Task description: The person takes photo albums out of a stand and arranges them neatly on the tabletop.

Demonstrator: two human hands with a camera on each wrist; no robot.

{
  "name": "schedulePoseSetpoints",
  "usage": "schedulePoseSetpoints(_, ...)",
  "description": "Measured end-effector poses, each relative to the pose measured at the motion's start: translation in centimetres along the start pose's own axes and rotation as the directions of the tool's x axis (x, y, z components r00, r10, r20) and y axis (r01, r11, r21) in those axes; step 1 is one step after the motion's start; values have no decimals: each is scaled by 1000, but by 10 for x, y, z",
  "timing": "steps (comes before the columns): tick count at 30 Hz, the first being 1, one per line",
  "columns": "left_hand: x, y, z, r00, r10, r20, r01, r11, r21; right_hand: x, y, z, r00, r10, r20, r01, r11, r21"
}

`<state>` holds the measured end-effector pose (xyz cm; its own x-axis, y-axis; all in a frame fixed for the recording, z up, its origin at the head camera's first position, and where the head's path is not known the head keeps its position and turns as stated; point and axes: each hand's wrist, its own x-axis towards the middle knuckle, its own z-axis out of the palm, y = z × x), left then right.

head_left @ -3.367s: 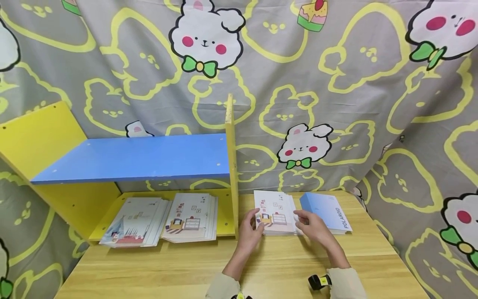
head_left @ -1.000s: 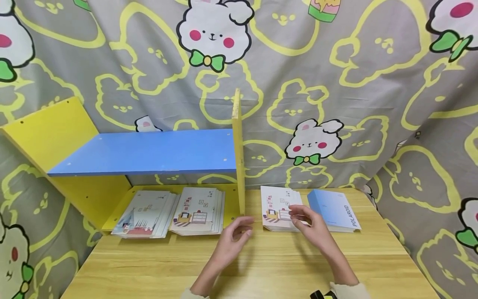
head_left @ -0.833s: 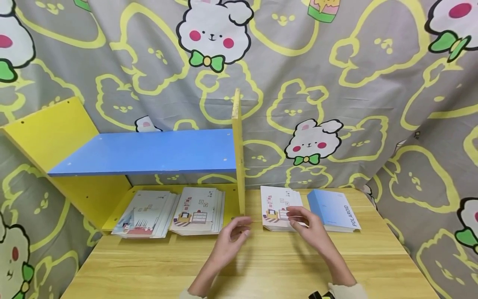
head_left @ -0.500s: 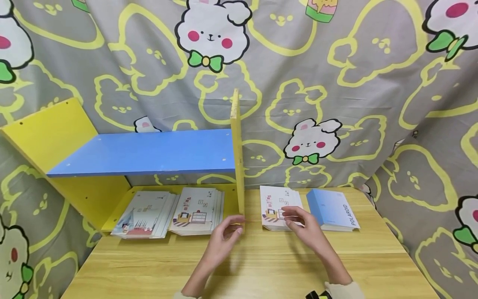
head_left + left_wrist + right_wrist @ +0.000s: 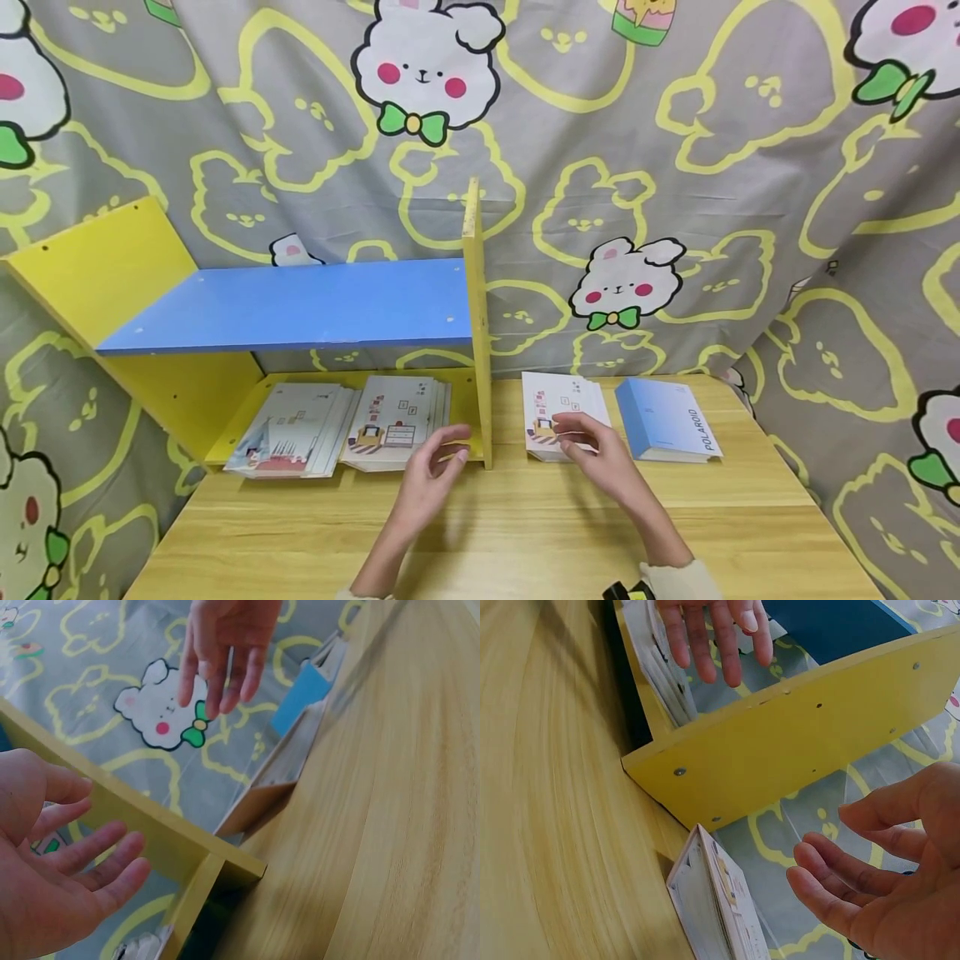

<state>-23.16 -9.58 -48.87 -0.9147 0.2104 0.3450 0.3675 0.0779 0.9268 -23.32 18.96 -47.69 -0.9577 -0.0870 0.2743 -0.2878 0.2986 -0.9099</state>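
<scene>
My left hand [image 5: 429,479], fingers loosely bent, hovers in front of the shelf's lower right end, near the second stack of white books [image 5: 390,421]. Nothing is held in it; the left wrist view shows the same bare hand [image 5: 67,862] beside the yellow panel. My right hand [image 5: 603,458] holds nothing either and hangs with bent fingers in front of a white illustrated book [image 5: 551,400], hiding its lower right part. In the right wrist view a gap separates this hand [image 5: 885,885] from the book [image 5: 724,907]. A blue book [image 5: 667,417] marked POLAROID lies to the right.
A yellow shelf unit with a blue board [image 5: 315,304] stands at left, ending in an upright yellow panel [image 5: 477,333]. Another stack of white books [image 5: 288,425] leans on its lower level. Patterned grey cloth [image 5: 712,167] hangs behind the wooden table [image 5: 487,542].
Both hands were at the sides of the white book at first. The left hand has moved off it to the left, in front of the shelf; the right has drifted slightly left.
</scene>
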Motion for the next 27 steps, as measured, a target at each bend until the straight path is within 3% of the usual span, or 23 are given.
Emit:
schedulePoseSetpoints(6,0,1,-6,999,10,-32,-10,1000,28,2,-1,9,999,29,26,-29,1000,8)
schedulePoseSetpoints(17,3,9,-25,991,25,-133,-12,996,93,5,-8,22,999,-12,33,11,999,40)
schedulePoseSetpoints(27,6,12,-42,980,57,-191,-31,991,133,6,-11,32,998,37,50,-41,996,82)
